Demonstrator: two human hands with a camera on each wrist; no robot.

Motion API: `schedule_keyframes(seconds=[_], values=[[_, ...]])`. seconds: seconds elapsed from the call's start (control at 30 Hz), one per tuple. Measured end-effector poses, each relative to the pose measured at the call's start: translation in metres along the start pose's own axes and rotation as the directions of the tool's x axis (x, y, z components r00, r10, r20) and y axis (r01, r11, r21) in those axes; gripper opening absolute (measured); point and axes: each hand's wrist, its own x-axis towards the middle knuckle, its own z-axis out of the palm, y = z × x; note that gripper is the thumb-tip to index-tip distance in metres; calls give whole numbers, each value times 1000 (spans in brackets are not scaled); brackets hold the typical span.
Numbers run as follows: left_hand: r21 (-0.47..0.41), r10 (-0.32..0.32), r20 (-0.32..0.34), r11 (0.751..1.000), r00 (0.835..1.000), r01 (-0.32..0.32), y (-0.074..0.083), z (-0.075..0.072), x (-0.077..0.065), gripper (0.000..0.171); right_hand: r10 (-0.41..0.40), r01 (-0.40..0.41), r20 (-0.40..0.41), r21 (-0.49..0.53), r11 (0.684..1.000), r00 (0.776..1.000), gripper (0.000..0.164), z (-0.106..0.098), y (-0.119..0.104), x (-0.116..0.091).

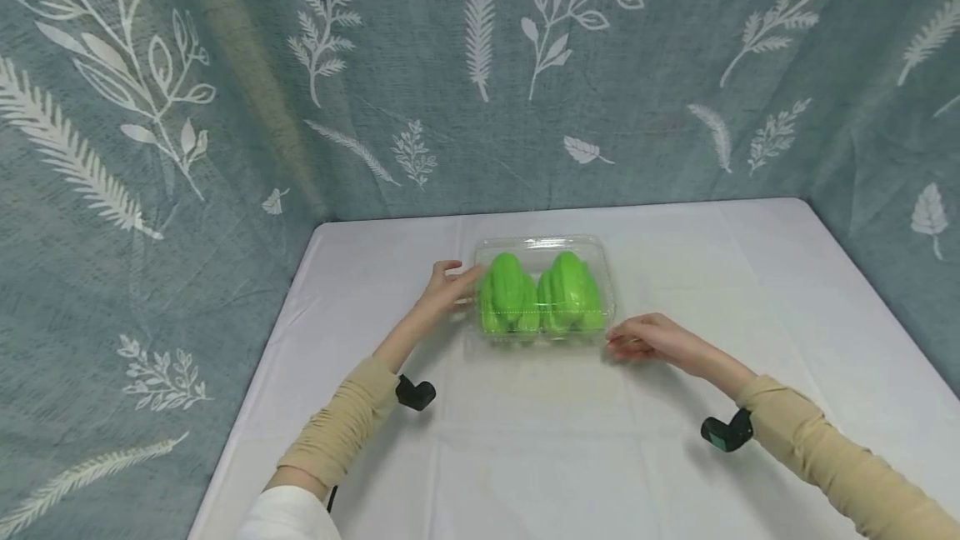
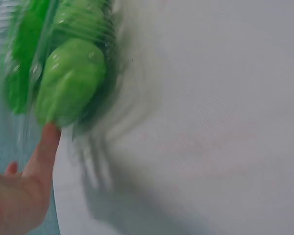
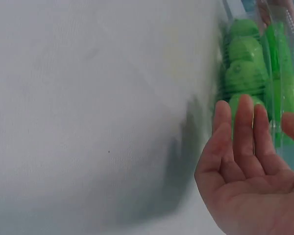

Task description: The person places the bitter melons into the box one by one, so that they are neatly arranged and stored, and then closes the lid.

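Observation:
A clear plastic clamshell box (image 1: pixel 536 244) sits toward the back of the white table, its lid down over several bright green, ridged, chayote-like pieces (image 1: pixel 573 290). At the box's left side is my left hand (image 1: pixel 448 286), its extended fingers right at the wall; one fingertip meets the plastic beside a green piece (image 2: pixel 71 81) in the left wrist view. My right hand (image 1: pixel 645 338) is by the front right corner. In the right wrist view, its fingers (image 3: pixel 243 127) are loosely bent, palm facing the camera, and overlap the near end of the box.
A white cloth (image 1: pixel 540 457) covers the table. Behind it and along both sides hangs a blue-green curtain (image 1: pixel 450 157) with white leaf prints. Black wrist cameras (image 1: pixel 415 392) are strapped at both forearms over tan sleeves (image 1: pixel 337 432).

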Motion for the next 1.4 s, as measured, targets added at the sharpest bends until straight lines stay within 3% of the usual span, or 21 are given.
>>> schedule_keyframes(seconds=[0.1, 0.17, 0.27, 0.3, 0.37, 0.43, 0.7, 0.97, 1.17, 1.3, 1.4], values=[[16, -58, 163, 998, 985, 56, -8, -18, -14, 68, 10, -10, -21, 40, 999, 1000, 47, 5, -2, 0], [70, -96, 291, 994, 952, 79, -13, -27, -22, 60, 25, -23, -29, 60, 998, 999, 48, 7, -5, -1], [140, -146, 432, 986, 890, 94, -20, -34, -31, 51, 54, -51, -34, 89, 995, 998, 49, 8, -6, -2], [148, -152, 459, 985, 875, 93, -21, -34, -33, 50, 64, -61, -36, 97, 993, 997, 49, 8, -6, -3], [145, -155, 484, 985, 861, 96, -24, -32, -35, 48, 80, -76, -40, 108, 991, 996, 49, 9, -7, -3], [133, -150, 480, 986, 864, 98, -26, -28, -36, 48, 89, -83, -46, 116, 990, 995, 49, 9, -7, -3], [80, -133, 377, 991, 917, 111, -30, -12, -36, 38, 77, -61, -96, 155, 986, 992, 43, 13, -2, -3], [-152, -86, 241, 980, 967, 126, -35, 2, -37, 18, 37, 0, -196, 186, 983, 980, 32, 20, 4, -5], [-286, -99, 178, 947, 979, 148, -35, 8, -31, 19, 34, 27, -274, 217, 976, 961, 30, 25, 5, 0], [-298, -124, 174, 939, 977, 173, -36, 10, -27, 18, 59, 21, -332, 234, 972, 941, 31, 27, 6, 5], [-291, -123, 193, 940, 974, 176, -35, 9, -26, 15, 64, 25, -329, 261, 965, 942, 31, 24, 9, 5]])
